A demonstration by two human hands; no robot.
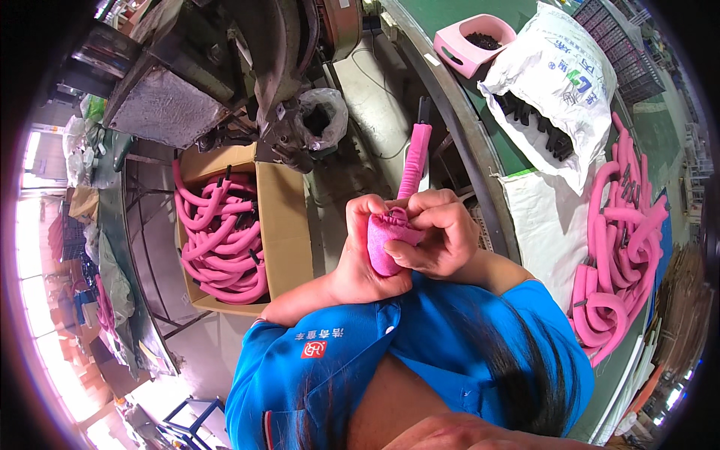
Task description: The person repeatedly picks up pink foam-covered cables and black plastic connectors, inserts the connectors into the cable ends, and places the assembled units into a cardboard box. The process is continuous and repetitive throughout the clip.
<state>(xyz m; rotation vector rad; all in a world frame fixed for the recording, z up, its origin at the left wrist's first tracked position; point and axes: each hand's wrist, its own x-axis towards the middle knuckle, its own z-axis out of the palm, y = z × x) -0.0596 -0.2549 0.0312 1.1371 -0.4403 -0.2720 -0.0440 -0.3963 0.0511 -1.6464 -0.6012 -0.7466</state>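
Both hands are closed on a pink foam-covered tube (414, 166) in front of my chest. Its far end stretches away from me and carries a black tip (424, 110). The near end is a thick, sparkly pink piece, with gathered, wrinkled material at its top. My left hand (358, 259) wraps the near end from the left, thumb at the top. My right hand (444, 234) pinches it from the right, with the thumb low on its side and fingers at the wrinkled edge. My fingers partly hide where the tube bends or joins.
An open cardboard box (289, 225) of pink tubes stands at the left, below a heavy metal machine (169, 105). On the green bench (480, 139) at the right are a white sack (562, 60) of black parts, a pink bin (454, 41) and a pile of pink tubes (622, 247).
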